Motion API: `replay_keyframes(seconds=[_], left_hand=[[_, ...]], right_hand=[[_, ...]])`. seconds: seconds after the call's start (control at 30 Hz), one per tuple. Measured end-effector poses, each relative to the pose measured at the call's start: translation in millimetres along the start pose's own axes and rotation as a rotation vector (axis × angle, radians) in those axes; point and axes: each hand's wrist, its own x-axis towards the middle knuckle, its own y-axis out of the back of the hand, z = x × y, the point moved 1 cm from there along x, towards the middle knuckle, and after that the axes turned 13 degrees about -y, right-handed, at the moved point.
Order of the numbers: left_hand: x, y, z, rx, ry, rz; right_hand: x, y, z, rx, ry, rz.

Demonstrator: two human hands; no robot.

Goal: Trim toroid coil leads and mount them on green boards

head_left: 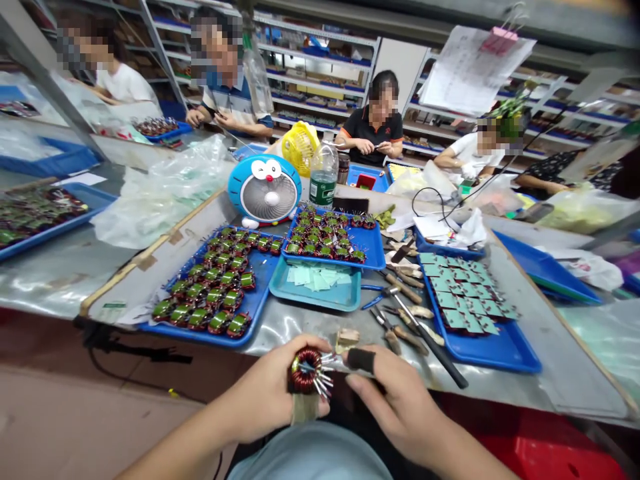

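On my feed, the left hand [263,393] is clamped around a copper-wound toroidal coil [306,371] at lower centre of the frame, with its bright wire leads [325,377] fanning out to the right. A pale strip [304,408] hangs below the coil, but I can't tell what it is. The right hand [400,407] is just beside the leads, with a black finger wrap [361,360] on one finger. I can't tell whether it is pinching anything. The two hands are close together but not clasped.

Ahead on the shiny workbench [560,360], a blue tray [193,335] at centre left holds rows of green-banded coils. A teal tray [315,307] of pale green slips sits at centre, and wooden-handled hand tools [403,287] lie right of it. At the upper centre, a co-worker in a black shirt [373,123] works with both hands at a far bench.
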Motion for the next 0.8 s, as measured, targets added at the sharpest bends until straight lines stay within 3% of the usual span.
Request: replay_keyframes(seconds=[0.33,0.53,0.67,0.8], left_hand=[[12.7,-16.0,3.2,0.151,-0.031,-0.034],[8.3,-20.5,3.5,0.249,-0.123,-0.013],[4.8,-24.4,6.2,0.255,-0.126,-0.017],[4.8,-25.5,3.4,0.211,-0.109,0.021]], right_hand=[[-1.9,5.0,-8.1,0.020,-0.078,-0.118],[-4.3,13.1,-12.1,-0.126,0.000,-0.124],[-1.8,12.3,-12.2,-0.291,0.185,-0.018],[3.3,-6.0,2.1,-0.129,0.179,0.086]])
